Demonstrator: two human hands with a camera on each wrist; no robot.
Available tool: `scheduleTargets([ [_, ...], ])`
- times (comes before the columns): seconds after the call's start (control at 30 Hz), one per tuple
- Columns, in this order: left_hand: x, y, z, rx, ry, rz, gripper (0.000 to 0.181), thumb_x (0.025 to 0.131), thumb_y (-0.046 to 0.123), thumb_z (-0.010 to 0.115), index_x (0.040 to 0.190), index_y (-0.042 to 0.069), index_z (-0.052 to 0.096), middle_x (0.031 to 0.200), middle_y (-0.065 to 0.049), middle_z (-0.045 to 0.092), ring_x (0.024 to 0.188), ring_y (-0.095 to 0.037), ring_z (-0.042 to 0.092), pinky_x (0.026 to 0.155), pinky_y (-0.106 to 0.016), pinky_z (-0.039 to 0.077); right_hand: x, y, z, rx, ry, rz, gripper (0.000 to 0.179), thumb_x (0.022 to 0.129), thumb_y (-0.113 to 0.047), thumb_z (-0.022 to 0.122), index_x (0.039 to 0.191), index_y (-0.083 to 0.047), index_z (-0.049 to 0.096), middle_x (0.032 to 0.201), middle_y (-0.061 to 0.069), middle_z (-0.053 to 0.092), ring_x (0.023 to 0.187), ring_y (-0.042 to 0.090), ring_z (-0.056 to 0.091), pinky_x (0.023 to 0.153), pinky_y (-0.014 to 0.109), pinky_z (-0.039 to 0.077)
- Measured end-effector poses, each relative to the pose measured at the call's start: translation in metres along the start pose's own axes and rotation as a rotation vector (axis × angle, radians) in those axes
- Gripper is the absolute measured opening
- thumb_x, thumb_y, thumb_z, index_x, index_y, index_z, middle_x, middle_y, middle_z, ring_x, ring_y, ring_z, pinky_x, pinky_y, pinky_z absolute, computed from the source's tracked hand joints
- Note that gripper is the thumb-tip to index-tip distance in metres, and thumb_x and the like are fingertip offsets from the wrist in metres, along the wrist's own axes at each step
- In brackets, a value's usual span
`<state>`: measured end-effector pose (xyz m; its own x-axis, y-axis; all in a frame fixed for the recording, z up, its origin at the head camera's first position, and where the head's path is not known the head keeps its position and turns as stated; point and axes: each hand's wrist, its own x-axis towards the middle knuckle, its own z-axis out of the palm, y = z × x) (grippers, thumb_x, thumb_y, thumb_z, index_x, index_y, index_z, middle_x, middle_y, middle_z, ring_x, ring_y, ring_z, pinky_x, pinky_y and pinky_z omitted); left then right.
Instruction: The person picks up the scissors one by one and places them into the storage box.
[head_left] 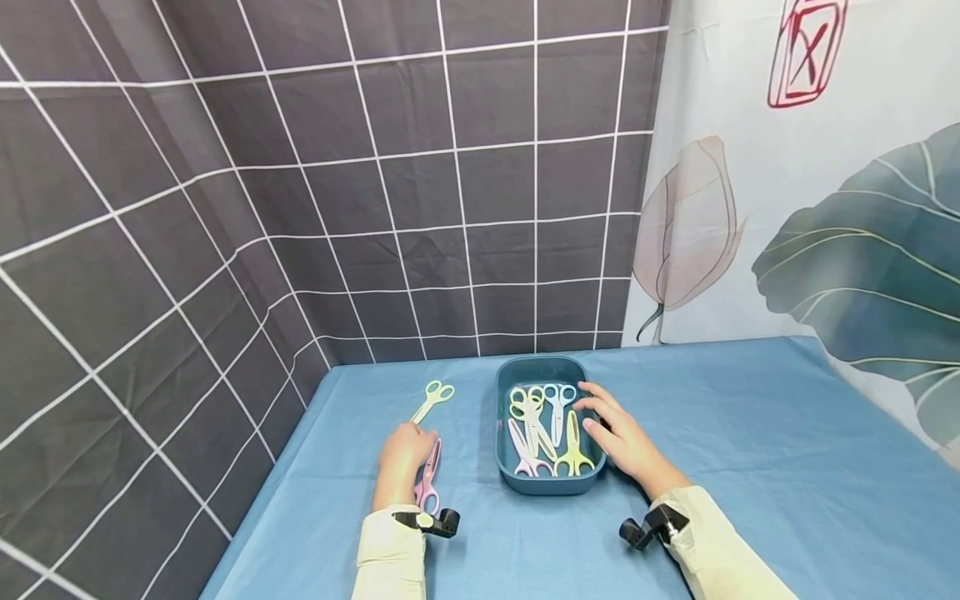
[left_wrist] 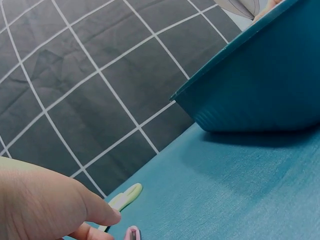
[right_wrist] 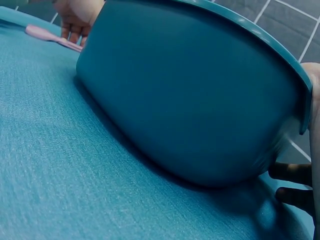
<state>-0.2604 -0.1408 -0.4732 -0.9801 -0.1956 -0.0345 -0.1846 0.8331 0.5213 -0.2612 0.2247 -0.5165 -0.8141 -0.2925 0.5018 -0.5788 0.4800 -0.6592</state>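
In the head view, my left hand is on the blue cloth and seems to pinch the blades of light green scissors. The fingertips there are partly hidden. Pink scissors lie right beside this hand. My right hand rests over the right rim of a dark teal bin, its fingers loosely spread. The right wrist view shows some of its fingers outside the bin's wall. Inside the bin lie several scissors: yellow-green scissors, blue-handled scissors, yellow scissors and pink-and-white scissors.
Blue cloth covers the table. A dark grey curtain with white grid lines stands behind and to the left. A white curtain with leaf prints hangs at the back right.
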Motion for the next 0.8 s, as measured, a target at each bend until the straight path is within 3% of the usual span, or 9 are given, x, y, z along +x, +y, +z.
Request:
scheduleTargets([
  [0.3, 0.0021, 0.0017, 0.0008, 0.004, -0.009, -0.006, 0.033, 0.095, 0.029, 0.059, 0.068, 0.011, 0.054, 0.070, -0.008, 0.055, 0.066, -0.025, 0.054, 0.061, -0.039, 0.044, 0.0020, 0.0008, -0.0016, 0.003, 0.000, -0.003, 0.024, 0.101, -0.008, 0.056, 0.123, -0.003, 0.063, 0.156, 0.019, 0.039, 0.140, 0.044, 0.039, 0.106, 0.064, 0.034],
  [0.53, 0.0027, 0.0054, 0.0004, -0.016, -0.012, -0.001, 0.029, 0.095, 0.032, 0.059, 0.079, 0.008, 0.062, 0.080, -0.010, 0.062, 0.073, -0.027, 0.058, 0.067, -0.042, 0.048, 0.0025, 0.0014, -0.0021, 0.007, 0.002, -0.006, 0.024, 0.100, -0.007, 0.056, 0.122, -0.002, 0.063, 0.156, 0.018, 0.039, 0.140, 0.044, 0.039, 0.106, 0.065, 0.034],
  [0.8, -0.0003, 0.0038, -0.0009, -0.027, -0.018, 0.000, 0.029, 0.095, 0.032, 0.059, 0.079, 0.007, 0.062, 0.081, -0.010, 0.062, 0.074, -0.027, 0.058, 0.068, -0.042, 0.048, 0.0009, 0.0021, 0.0002, 0.001, -0.006, -0.008, 0.024, 0.100, -0.007, 0.055, 0.122, -0.002, 0.063, 0.156, 0.018, 0.039, 0.140, 0.045, 0.038, 0.106, 0.066, 0.034],
])
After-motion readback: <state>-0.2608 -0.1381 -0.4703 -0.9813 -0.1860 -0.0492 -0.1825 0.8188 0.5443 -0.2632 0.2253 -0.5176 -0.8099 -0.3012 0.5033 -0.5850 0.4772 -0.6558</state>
